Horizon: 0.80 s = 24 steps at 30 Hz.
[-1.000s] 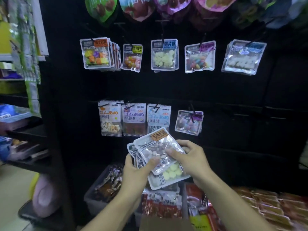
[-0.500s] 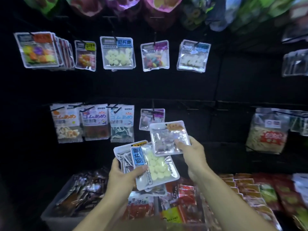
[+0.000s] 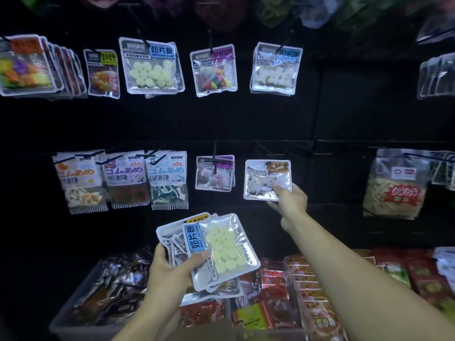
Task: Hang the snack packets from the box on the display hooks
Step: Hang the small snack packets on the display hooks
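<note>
My right hand [image 3: 289, 196] pinches the lower right corner of a clear snack packet with an orange label [image 3: 264, 178], held up against the dark display wall in the lower hook row, just right of a purple-labelled packet [image 3: 214, 173]. Whether it hangs on a hook I cannot tell. My left hand [image 3: 172, 265] grips a stack of several packets [image 3: 209, 247] low in the middle; the top one is blue-labelled with pale round candies. The box edge [image 3: 211, 332] shows at the bottom.
An upper hook row carries candy packets [image 3: 151, 67], and three gummy packets [image 3: 123, 178] hang at lower left. A large noodle bag [image 3: 394, 183] hangs at right. Below are a grey bin of dark packets [image 3: 103, 296] and rows of red snack packs [image 3: 307, 291].
My right hand lifted the orange-labelled packet off the stack and carried it up and right to the lower hook row. The view panned right; my left hand kept the stack.
</note>
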Tool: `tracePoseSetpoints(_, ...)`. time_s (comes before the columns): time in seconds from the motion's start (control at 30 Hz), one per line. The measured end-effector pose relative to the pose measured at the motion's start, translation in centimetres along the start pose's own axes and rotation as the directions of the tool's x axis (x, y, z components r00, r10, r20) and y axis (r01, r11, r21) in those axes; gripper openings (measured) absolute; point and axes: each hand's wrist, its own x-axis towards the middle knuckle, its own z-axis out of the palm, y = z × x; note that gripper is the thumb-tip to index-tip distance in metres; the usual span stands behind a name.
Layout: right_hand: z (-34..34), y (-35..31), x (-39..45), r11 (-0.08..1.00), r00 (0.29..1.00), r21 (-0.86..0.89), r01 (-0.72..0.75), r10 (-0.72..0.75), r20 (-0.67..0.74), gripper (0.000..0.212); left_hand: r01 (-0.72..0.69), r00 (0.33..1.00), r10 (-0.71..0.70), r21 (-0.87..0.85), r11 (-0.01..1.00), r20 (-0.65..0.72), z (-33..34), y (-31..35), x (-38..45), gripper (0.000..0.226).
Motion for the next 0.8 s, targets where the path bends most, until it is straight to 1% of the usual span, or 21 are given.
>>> tracePoseSetpoints(0.23, 1.8, 0.8, 3.3, 1.0, 0.999, -0.031, 0.003, -0.004, -0.05, 0.008, 0.005, 1.0, -0.005, 0.028, 1.0, -0.014, -0.9, -0.3, 0.3, 0.049)
tracePoseSetpoints(0.33, 2.7, 0.7, 5.4, 0.997, 0.998, -0.06, -0.043, 0.04, -0.047, 0.009, 0.013, 1.0, -0.013, 0.037, 0.999, -0.012, -1.1, -0.5, 0.6, 0.047)
tracePoseSetpoints(0.43, 3.2, 0.7, 7.4, 0.994, 0.994, -0.064, -0.091, 0.086, -0.072, 0.013, 0.015, 1.0, -0.015, 0.045, 0.999, 0.008, -1.4, -0.8, 1.2, 0.046)
tracePoseSetpoints(0.53, 3.4, 2.0, 7.8, 0.991, 0.985, -0.004, -0.137, 0.136, -0.111, 0.018, 0.009, 1.0, -0.009, 0.029, 1.0, -0.003, -1.9, -1.3, 1.8, 0.047)
tracePoseSetpoints(0.6, 3.0, 3.8, 6.4, 0.985, 0.975, 0.053, -0.162, 0.168, -0.143, 0.018, 0.004, 1.0, -0.003, 0.011, 1.0, -0.021, -2.0, -1.9, 2.0, 0.05)
tracePoseSetpoints(0.63, 2.8, 4.8, 5.0, 0.983, 0.973, 0.071, -0.169, 0.178, -0.144, 0.022, 0.0, 1.0, 0.0, 0.001, 1.0, -0.027, -2.0, -2.3, 2.0, 0.049)
tracePoseSetpoints(0.67, 2.5, 5.8, 3.2, 0.981, 0.975, 0.083, -0.176, 0.185, -0.123, 0.031, -0.003, 1.0, 0.002, -0.015, 1.0, -0.028, -1.9, -2.6, 1.8, 0.048)
tracePoseSetpoints(0.7, 2.1, 6.7, 1.0, 0.98, 0.98, 0.084, -0.182, 0.188, -0.067, 0.035, -0.003, 1.0, 0.002, -0.037, 0.999, -0.025, -1.7, -3.0, 1.6, 0.047)
tracePoseSetpoints(0.77, 1.3, 8.5, -4.1, 0.979, 0.974, 0.016, -0.203, 0.2, 0.11, 0.026, -0.009, 1.0, 0.008, -0.063, 0.998, -0.019, -1.6, -3.8, 1.3, 0.046)
tracePoseSetpoints(0.8, 0.8, 9.4, -6.6, 0.975, 0.954, -0.044, -0.216, 0.221, 0.204, 0.023, -0.014, 1.0, 0.012, -0.067, 0.998, -0.026, -1.7, -4.2, 1.3, 0.046)
